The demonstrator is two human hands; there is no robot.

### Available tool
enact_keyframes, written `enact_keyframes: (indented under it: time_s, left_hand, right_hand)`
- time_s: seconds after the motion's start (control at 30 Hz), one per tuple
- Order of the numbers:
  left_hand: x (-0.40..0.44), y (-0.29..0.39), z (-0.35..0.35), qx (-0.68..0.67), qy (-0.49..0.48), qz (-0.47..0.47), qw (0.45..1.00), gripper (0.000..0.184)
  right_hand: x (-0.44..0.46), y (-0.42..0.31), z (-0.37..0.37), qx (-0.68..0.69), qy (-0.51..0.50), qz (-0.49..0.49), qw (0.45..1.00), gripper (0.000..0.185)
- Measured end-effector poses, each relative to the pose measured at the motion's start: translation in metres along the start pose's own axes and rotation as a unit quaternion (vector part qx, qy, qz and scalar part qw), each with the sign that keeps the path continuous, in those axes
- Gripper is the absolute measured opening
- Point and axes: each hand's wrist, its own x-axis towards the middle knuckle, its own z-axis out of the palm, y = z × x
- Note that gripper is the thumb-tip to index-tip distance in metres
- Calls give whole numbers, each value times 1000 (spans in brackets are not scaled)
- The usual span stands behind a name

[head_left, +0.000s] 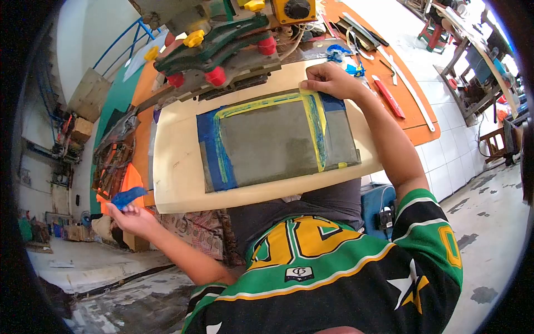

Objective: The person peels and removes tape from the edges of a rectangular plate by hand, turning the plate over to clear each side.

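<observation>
Two hands in play, one item each.

Left hand (pixel 133 220): thumb and fingers pinched on one blue scrap (pixel 129 197), well apart from the board; probably held out there so the scrap stays off the work face. Right hand (pixel 332 80): fingers curled, thumb at the panel's top right corner, likely steadying it. Can't tell if it pinches anything; fingertips partly hidden.

Grey panel (pixel 272 142) lies face up on the cream board (pixel 177 161), in front of the torso, presumably so both hands reach it. Board's near edge is over the lap; contact not visible. Yellow strips (pixel 317 131) run along three sides of the panel's middle, maybe as a border. Blue areas (pixel 207 142): two, far left and top right.

Counts: 1 board, 1 panel. Dark green clamp frame (pixel 222 44) stands just behind the panel, judging by its build for clamping: 3 red knobs (pixel 215 77), at least 3 yellow knobs (pixel 193 38). On the orange bench (pixel 420 127), right side, likely parked within reach: 1 red-handled tool (pixel 389 97), 1 long white strip (pixel 414 97), at least 2 crumpled blue pieces (pixel 338 53).
</observation>
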Motion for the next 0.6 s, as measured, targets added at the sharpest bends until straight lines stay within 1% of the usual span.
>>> enact_keyframes:
  time_s: [0.07, 0.1, 0.13, 0.17, 0.2, 0.23, 0.27, 0.3, 0.37, 0.4, 0.47, 0.5, 0.53, 0.57, 0.6]
  left_hand:
    - [-8, 2, -5, 16, -86, -15, 996, 28]
    - [-25, 2, 5, 80, -42, 41, 995, 25]
    - [-30, -1, -1, 143, -56, 111, 982, 25]
    - [-35, -4, -6, 208, -60, 184, 959, 26]
    - [-39, -8, -11, 265, -54, 255, 928, 28]
    - [-55, 13, 14, 127, -56, 112, 984, 29]
    - [-68, 26, 32, -18, -54, -35, 998, 31]
    - [-73, 28, 36, -19, -53, -36, 998, 31]
    - [-81, 30, 42, 10, -194, -9, 981, 35]
    - [-91, 35, 52, 10, -194, -9, 981, 35]
    - [-116, 40, 77, 29, -297, -59, 953, 36]
    - [-123, 29, 84, 5, -324, -46, 945, 34]
    - [-134, 28, 95, 4, -324, -45, 945, 34]
    - [-147, 30, 106, 10, -354, -115, 928, 33]
    - [-159, 29, 117, 15, -382, -184, 906, 32]
  right_hand:
    - [0, 0, -1, -3, 8, -25, 1000, 52]
    - [0, 3, -2, -4, 11, -23, 1000, 52]
    - [0, 6, -2, -1, 14, -44, 999, 50]
    - [0, 9, -3, 1, 16, -66, 998, 48]
    - [-2, 8, -4, 0, 15, -63, 998, 48]
    - [-3, 5, -5, 4, 13, -57, 998, 47]
    - [-3, 3, -6, 7, 10, -51, 999, 46]
    - [-3, 2, -4, 5, 9, -52, 999, 46]
    - [-4, 3, -1, -8, 34, -63, 997, 42]
    - [-4, 0, 0, -9, 34, -64, 997, 42]
    - [-5, -7, 0, -21, 92, -76, 993, 45]
    - [-5, -10, -1, -22, 93, -76, 992, 45]
    - [-5, -12, -2, -19, 116, -101, 988, 44]
    - [-6, -13, -2, -15, 139, -124, 982, 44]
    - [-7, -14, -3, -16, 139, -124, 982, 44]
